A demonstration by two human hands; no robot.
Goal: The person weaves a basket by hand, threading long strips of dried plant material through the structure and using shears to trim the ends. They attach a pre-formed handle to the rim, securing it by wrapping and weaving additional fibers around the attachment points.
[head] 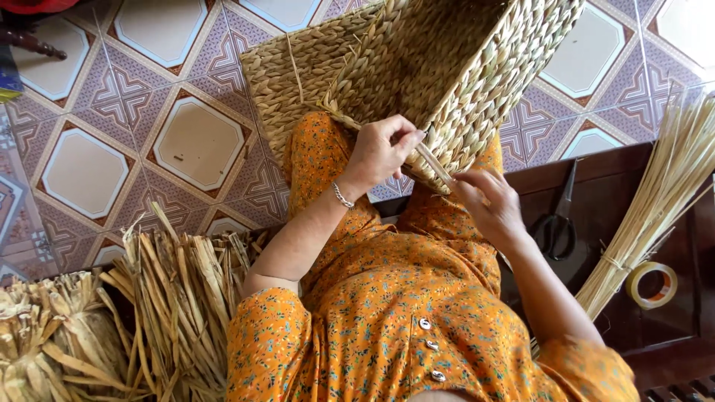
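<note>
A large woven straw basket (417, 59) rests tilted on my knees, its opening toward me. My left hand (380, 152) pinches a pale straw strand (433, 165) at the basket's near rim. My right hand (488, 201) sits just below that rim corner, fingers curled on the same strand's lower end. I wear an orange flowered dress and a thin bracelet (342, 196) on the left wrist.
Bundles of dried straw (149, 298) lie at my left on the patterned tile floor (112, 112). On the dark wooden bench (670, 327) at my right lie black scissors (557, 223), a tape roll (652, 284) and a tied sheaf of thin pale reeds (655, 193).
</note>
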